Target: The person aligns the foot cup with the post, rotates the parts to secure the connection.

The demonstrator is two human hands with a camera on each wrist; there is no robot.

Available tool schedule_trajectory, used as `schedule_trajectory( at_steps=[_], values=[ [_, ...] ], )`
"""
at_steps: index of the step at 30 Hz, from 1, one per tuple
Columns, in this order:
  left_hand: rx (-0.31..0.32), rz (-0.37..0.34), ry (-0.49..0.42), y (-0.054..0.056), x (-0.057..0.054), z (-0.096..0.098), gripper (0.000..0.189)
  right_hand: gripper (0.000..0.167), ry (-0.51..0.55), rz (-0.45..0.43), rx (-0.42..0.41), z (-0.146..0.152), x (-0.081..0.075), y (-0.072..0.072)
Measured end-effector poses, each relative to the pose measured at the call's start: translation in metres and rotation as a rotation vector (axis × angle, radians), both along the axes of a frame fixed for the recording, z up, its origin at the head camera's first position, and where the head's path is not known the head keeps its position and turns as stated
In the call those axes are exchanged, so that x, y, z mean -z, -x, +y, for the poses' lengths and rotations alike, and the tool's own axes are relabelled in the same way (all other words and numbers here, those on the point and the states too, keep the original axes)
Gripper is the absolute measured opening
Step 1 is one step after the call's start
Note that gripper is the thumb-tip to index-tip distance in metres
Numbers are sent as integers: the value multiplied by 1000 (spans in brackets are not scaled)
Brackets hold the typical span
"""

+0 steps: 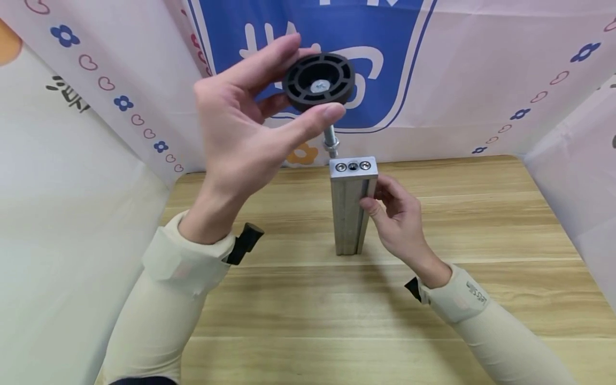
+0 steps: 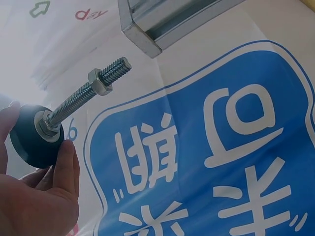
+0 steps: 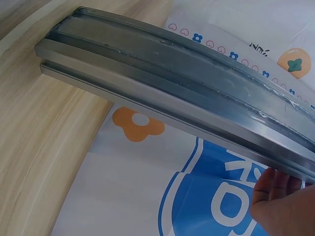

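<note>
My left hand (image 1: 245,117) grips the round black base of a levelling foot (image 1: 319,80) by its edge, thumb on the near side and fingers behind. A threaded stud (image 2: 76,102) with a hex nut (image 2: 100,81) on it extends from the base, pointing down over the metal bar in the head view. That bar, an aluminium profile (image 1: 347,216), stands upright on the table. Its end plate (image 1: 353,167) on top has a dark centre hole between two screws. Near its top, my right hand (image 1: 399,216) holds the profile's right side between thumb and fingers.
The wood-grain table (image 1: 289,310) reaches back to a white printed cloth (image 1: 447,96) with a large blue sign. Cloth walls rise along the left and right. Black wrist straps (image 1: 244,243) stick out from both cuffs.
</note>
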State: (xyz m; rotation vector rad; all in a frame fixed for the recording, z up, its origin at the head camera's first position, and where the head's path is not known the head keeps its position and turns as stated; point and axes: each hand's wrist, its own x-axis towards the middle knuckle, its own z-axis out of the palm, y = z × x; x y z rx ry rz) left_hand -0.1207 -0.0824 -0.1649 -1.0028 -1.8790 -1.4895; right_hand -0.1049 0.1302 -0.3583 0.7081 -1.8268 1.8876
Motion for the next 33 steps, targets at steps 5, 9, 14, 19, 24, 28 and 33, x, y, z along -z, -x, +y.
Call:
schedule_trajectory(
  at_steps=[5,9,14,19,24,28,33],
  values=[
    [0,-30,-5,0,0,7,65,64,-3,-1,0,0,0,0],
    [5,-65,0,-1,-1,12,66,62,-3,0,-1,0,0,0],
    [25,-132,-11,-2,-1,19,67,63,-12,4,-1,0,0,0],
    [15,-183,-4,-4,-2,24,68,65,-7,0,-4,0,1,0],
    [10,-194,17,-3,0,25,68,62,-6,5,-9,0,2,1],
    [0,-196,41,-4,3,25,67,61,-14,7,-8,0,2,1],
    [4,-198,53,-3,2,26,68,61,-19,4,-2,0,2,1]
  ],
)
